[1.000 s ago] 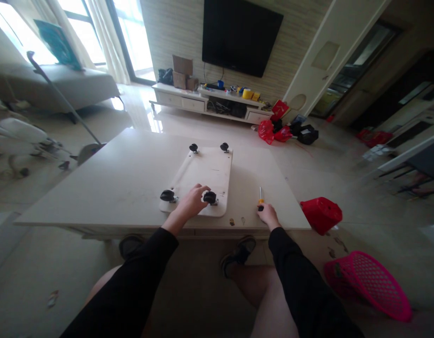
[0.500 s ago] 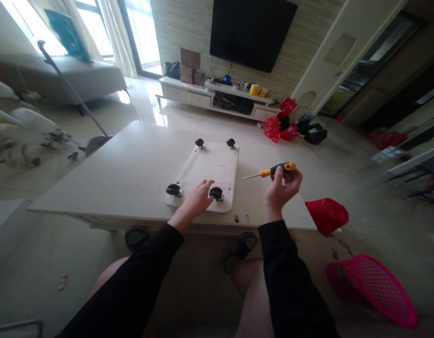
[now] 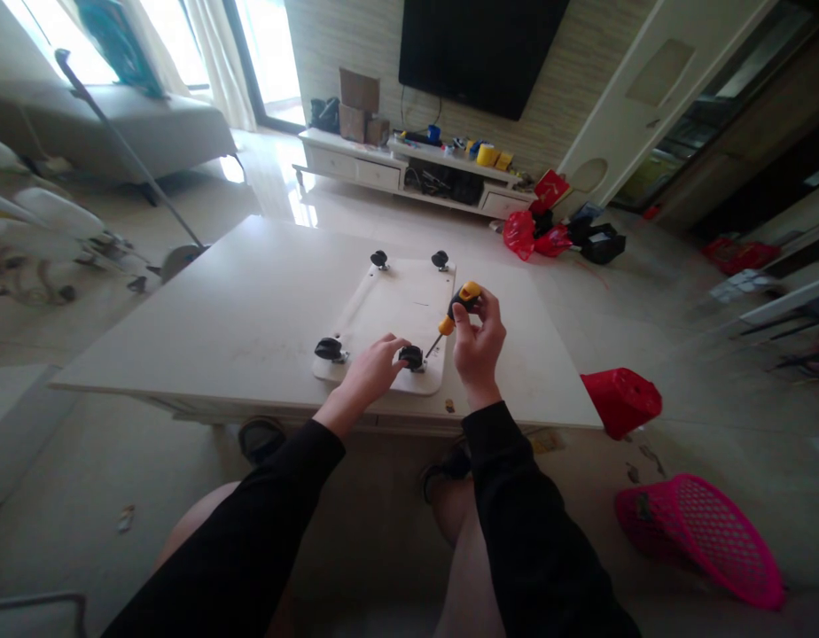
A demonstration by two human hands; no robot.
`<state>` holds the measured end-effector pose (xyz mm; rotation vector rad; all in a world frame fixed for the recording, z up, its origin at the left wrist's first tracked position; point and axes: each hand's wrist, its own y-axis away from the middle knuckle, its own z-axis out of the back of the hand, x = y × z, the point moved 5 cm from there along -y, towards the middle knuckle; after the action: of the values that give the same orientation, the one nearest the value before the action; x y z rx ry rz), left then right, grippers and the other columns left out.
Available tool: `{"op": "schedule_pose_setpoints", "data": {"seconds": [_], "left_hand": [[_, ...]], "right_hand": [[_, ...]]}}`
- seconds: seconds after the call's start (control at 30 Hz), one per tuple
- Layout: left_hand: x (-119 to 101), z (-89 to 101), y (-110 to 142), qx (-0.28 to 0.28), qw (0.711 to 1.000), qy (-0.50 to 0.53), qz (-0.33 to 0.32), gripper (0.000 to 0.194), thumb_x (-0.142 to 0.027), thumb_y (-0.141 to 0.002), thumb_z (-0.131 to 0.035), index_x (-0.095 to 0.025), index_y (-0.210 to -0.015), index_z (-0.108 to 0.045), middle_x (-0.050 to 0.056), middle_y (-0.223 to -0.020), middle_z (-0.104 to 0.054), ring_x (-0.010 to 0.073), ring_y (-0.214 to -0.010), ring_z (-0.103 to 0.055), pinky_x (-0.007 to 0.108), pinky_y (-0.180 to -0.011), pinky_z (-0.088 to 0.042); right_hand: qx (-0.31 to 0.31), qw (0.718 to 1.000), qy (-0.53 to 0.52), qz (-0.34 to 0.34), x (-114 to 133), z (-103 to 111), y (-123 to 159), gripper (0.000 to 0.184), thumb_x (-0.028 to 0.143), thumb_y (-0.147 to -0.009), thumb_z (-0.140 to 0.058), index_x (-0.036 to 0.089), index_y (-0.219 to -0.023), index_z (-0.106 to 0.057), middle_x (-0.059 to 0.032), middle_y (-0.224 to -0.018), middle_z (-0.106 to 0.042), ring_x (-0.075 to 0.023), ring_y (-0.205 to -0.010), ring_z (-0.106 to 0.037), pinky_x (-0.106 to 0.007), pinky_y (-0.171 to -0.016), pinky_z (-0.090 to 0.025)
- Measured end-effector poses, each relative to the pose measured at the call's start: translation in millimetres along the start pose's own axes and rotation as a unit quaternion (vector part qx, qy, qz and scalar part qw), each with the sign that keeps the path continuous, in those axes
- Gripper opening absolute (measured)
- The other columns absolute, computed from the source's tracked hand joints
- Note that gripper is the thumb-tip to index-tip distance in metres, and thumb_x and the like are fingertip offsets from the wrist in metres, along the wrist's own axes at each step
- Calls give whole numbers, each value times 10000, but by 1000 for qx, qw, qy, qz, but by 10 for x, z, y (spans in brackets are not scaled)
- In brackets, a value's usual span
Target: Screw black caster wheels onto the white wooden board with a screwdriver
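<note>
A flat white board (image 3: 396, 301) lies on the table with black caster wheels at its corners. My left hand (image 3: 371, 370) has its fingers closed about the near right caster wheel (image 3: 413, 357). In my right hand (image 3: 479, 344) is a screwdriver (image 3: 464, 299) with a yellow and black handle. Its thin shaft slants down and left, the tip beside that wheel's metal base; whether it touches a screw cannot be made out. The near left caster wheel (image 3: 328, 349) and the two far ones, such as the far right caster (image 3: 440, 259), stand untouched.
The white table (image 3: 203, 310) carries the board, with a small brownish bit (image 3: 449, 406) near its front edge. A red bucket (image 3: 622, 403) and a pink mesh basket (image 3: 721, 540) are on the right. Beyond stand a low TV cabinet (image 3: 376, 174) and red bags (image 3: 519, 235).
My right hand has brought the screwdriver left to the near right caster wheel, tipping its shaft downward. My left hand has closed in on that wheel.
</note>
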<state>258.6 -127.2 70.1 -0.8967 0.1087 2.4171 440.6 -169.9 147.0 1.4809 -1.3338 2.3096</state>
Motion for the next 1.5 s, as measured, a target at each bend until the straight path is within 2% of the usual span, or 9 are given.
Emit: {"op": "schedule_pose_setpoints", "data": {"seconds": [0.17,0.47,0.6,0.87,1.1,1.17,1.3,1.4,1.5], "left_hand": [[0,-15,-7,-2,1000,1,0,354,-189,-963,-657,-224,-1313,-700,103,-1259,-704,241,-1012,-730,371,-960,-554],[-41,17,0,6,1000,4,8,352,-197,-962,-664,-204,-1311,-703,109,-1259,-704,247,-1006,-729,384,-974,-550],[-45,23,6,2,1000,5,9,351,-194,-961,-658,-206,-1308,-707,106,-1263,-707,243,-1000,-731,374,-974,-550],[-4,-12,-13,-1,1000,12,-3,353,-194,-954,-654,-215,-1303,-706,105,-1250,-706,241,-990,-729,378,-968,-557],[-33,5,-6,1,1000,8,2,353,-190,-953,-661,-200,-1303,-707,114,-1250,-704,244,-1001,-729,376,-960,-559],[-37,8,-5,-1,1000,8,4,358,-188,-952,-664,-195,-1308,-704,115,-1247,-705,241,-993,-731,372,-959,-559],[-25,-5,-9,-5,1000,8,1,357,-183,-956,-662,-192,-1311,-701,113,-1248,-707,237,-990,-728,366,-962,-558],[-13,-20,-15,-7,1000,6,-4,352,-188,-956,-664,-189,-1306,-705,112,-1239,-709,241,-993,-724,372,-968,-557],[-15,-28,-19,-7,1000,5,-5,353,-189,-956,-660,-191,-1305,-706,113,-1230,-708,244,-993,-724,376,-966,-557]], "right_hand": [[27,1000,-2,7,-45,-84,31,423,526,-904,-698,258,-1229,-663,-47,-1032,-771,-163,-917,-729,-249,-646,-587],[24,999,13,18,-69,-110,26,427,532,-910,-682,254,-1233,-655,-53,-1032,-775,-171,-918,-730,-270,-670,-584],[24,999,27,27,-52,-106,27,409,527,-918,-668,255,-1223,-656,-50,-1031,-771,-168,-923,-720,-290,-734,-598],[55,998,27,16,0,-120,51,426,542,-914,-663,255,-1229,-645,-46,-1030,-759,-148,-856,-697,-227,-601,-558],[78,996,39,26,38,-144,42,406,531,-919,-676,270,-1229,-647,-40,-1064,-728,-144,-887,-685,-204,-567,-541],[75,996,36,35,48,-142,40,412,502,-938,-655,276,-1283,-636,-58,-1137,-714,-149,-907,-678,-224,-598,-566],[92,993,31,61,86,-146,44,457,350,-987,-561,316,-1442,-524,-78,-1315,-695,-149,-921,-679,-313,-771,-629],[124,989,34,68,113,-169,45,390,285,-999,-490,335,-1381,-546,-56,-1355,-684,-144,-946,-681,-324,-792,-624],[115,990,22,77,136,-177,30,350,371,-939,-658,330,-1279,-586,-33,-1268,-702,-162,-1009,-683,-322,-803,-617]]}}
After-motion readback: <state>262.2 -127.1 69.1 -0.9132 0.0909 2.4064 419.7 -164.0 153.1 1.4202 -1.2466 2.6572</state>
